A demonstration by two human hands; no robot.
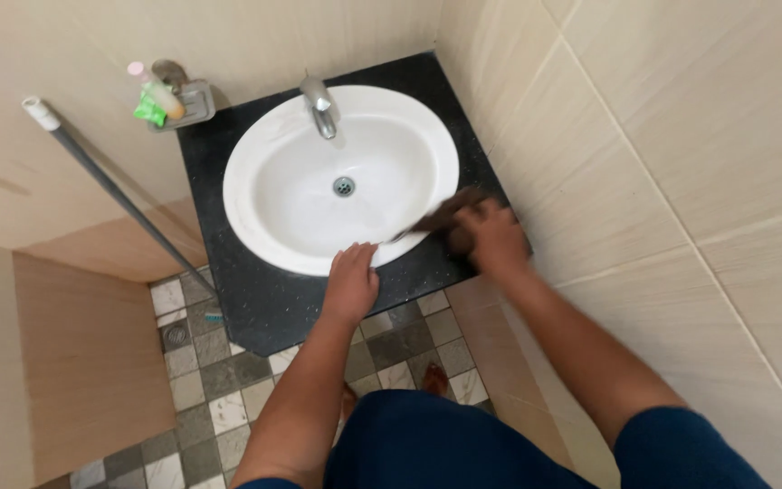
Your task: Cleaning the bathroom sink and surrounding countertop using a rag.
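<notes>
Resting flat with fingers released, the left hand (351, 279) touches the white sink (269, 154) rim at 6 o'clock; the right hand (491, 237) grasps a blurred dark cloth (434, 220) at 4 o'clock on the rim.

**What You Wore at the Basin**

You wore a dark navy short-sleeved top; its sleeve ended at your upper right arm. Your forearms were bare, with no watch or bracelet showing. Your left hand (351, 282) and right hand (491, 237) were bare, ungloved. Dark navy fabric covered your lap.
</notes>
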